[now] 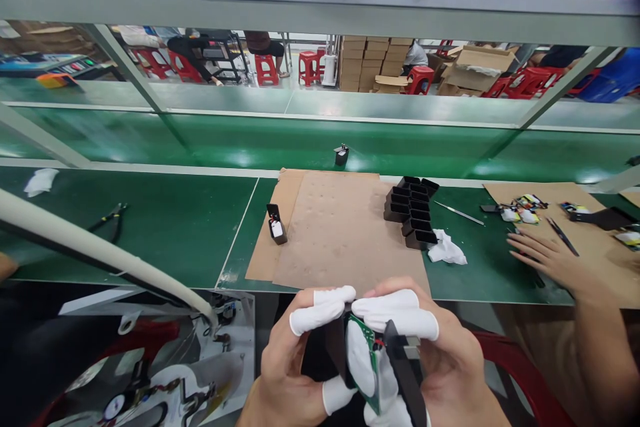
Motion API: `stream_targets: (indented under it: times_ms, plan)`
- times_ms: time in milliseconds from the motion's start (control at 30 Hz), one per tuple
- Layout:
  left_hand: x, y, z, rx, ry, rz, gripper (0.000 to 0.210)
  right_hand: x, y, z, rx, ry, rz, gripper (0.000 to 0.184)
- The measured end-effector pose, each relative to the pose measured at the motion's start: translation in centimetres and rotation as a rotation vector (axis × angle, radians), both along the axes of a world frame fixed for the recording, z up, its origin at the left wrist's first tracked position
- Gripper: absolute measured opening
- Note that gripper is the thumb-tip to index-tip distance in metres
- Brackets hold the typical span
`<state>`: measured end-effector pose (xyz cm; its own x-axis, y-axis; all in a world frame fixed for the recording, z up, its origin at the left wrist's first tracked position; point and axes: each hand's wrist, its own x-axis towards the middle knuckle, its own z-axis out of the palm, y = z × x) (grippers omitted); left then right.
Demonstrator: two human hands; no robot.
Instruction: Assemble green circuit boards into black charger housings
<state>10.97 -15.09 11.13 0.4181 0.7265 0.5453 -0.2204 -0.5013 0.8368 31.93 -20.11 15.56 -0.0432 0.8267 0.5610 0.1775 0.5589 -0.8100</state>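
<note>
My left hand and my right hand, with white covers on several fingers, are closed around a black plastic case close to my body. Between its dark walls shows a green circuit board with white padding against it and a bit of red wire. Part of the case is hidden by my fingers. In front of my hands lies a brown cardboard sheet. A filled black case with its lid up stands on the sheet's left side.
Several black cases stand in a cluster at the sheet's right, beside a white cloth and tweezers. Another person's hand rests at the right. Pliers lie left. A pale pole crosses the lower left.
</note>
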Motion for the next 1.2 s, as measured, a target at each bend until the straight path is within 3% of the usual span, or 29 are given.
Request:
stream_targets:
  times_ms: [367,533,667,900,1067,1200]
  plan:
    - [0.3,0.2,-0.1,0.003,-0.002,-0.009,0.082,0.2,0.2,0.2,-0.009,-0.013,0.019,0.064]
    - [0.3,-0.1,-0.1,-0.017,-0.002,0.026,0.076,0.2,0.2,-0.3,-0.01,-0.023,0.015,0.07]
    - [0.3,-0.2,-0.2,-0.065,-0.015,0.02,0.08,0.2,0.0,-0.3,-0.1,-0.036,0.015,0.072]
    - [1.2,-1.4,-1.9,-0.407,-0.167,-0.049,0.087,-0.1,0.3,0.2,-0.227,-0.039,-0.003,0.081]
    - [1.9,-2.4,-3.0,-0.646,-0.351,-0.02,0.075,0.2,-0.2,-2.1,-0.226,0.078,-0.022,0.065]
    - [1.6,-2.3,-2.4,-0.848,-0.39,-0.135,0.062,0.2,-0.6,-4.3,-0.174,0.085,-0.009,0.062]
